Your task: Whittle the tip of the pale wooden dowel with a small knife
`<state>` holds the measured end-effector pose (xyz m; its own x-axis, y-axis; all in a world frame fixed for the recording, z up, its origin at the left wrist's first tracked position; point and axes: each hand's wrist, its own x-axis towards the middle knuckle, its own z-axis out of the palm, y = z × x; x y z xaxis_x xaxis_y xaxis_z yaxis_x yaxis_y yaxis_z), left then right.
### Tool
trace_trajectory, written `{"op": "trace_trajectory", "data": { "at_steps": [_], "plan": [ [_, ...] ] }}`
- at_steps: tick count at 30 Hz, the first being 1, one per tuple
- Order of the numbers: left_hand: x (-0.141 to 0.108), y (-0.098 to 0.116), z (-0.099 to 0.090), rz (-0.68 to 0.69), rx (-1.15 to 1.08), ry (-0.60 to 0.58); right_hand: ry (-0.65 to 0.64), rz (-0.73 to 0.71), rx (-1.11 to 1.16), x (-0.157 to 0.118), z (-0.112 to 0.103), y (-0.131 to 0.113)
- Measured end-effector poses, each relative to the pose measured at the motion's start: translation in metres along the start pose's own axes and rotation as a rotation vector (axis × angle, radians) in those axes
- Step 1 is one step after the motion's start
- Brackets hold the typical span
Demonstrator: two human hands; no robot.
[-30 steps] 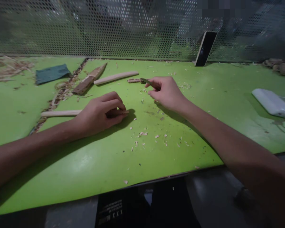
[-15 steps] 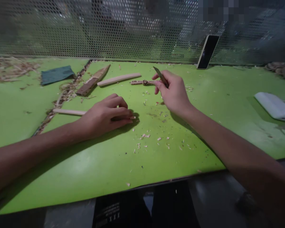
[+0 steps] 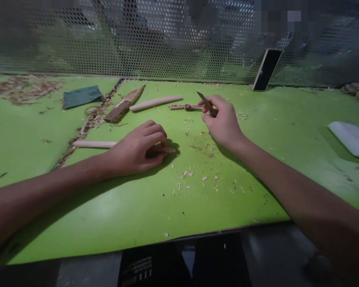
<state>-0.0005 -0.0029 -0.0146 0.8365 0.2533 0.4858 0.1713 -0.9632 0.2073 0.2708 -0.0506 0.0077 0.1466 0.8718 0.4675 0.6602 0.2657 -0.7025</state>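
My left hand (image 3: 140,149) rests on the green table (image 3: 113,215), its fingers closed round a pale wooden stick (image 3: 95,144). The stick's long end lies out to the left past my wrist, and a pale tip shows at my fingertips. My right hand (image 3: 225,121) is closed on a flat knife-like blade (image 3: 207,103), which points up and to the left. Just left of those fingers a thin brown twig (image 3: 179,107) with a knot lies on the table; its right end is hidden by the hand.
Behind my hands lie a pointed piece of bark-covered wood (image 3: 125,104), a smooth pale stick (image 3: 155,103) and a green sheet (image 3: 82,96). Wood shavings (image 3: 24,88) are heaped at far left. A phone (image 3: 267,70) leans by the mesh screen (image 3: 155,44); a white device (image 3: 351,137) is at right.
The whole view has shifted slightly, moving things right and down. The wooden tip at my left fingertips shows more now. My right hand keeps its hold on the blade.
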Motion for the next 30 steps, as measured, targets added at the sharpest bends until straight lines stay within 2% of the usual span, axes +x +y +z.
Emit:
{"op": "trace_trajectory", "data": {
  "at_steps": [3, 8, 12, 22, 30],
  "plan": [
    [-0.0009, 0.0000, 0.0002, 0.042, 0.020, 0.070, 0.002, 0.016, 0.000, 0.0032, 0.0000, 0.0025],
    [-0.0040, 0.0046, 0.0010, -0.046, 0.011, 0.101, -0.012, 0.014, 0.013, 0.0019, 0.0016, -0.0001],
    [-0.0073, 0.0039, 0.0055, -0.057, -0.007, 0.139, -0.009, 0.033, 0.016, -0.0003, 0.0023, 0.0001],
    [-0.0013, 0.0075, -0.0030, -0.061, -0.066, 0.101, -0.027, 0.013, 0.024, -0.0003, 0.0035, 0.0015],
    [-0.0030, 0.0018, 0.0036, -0.049, -0.047, 0.111, -0.042, 0.031, 0.028, -0.0014, 0.0049, 0.0046]
  ]
}}
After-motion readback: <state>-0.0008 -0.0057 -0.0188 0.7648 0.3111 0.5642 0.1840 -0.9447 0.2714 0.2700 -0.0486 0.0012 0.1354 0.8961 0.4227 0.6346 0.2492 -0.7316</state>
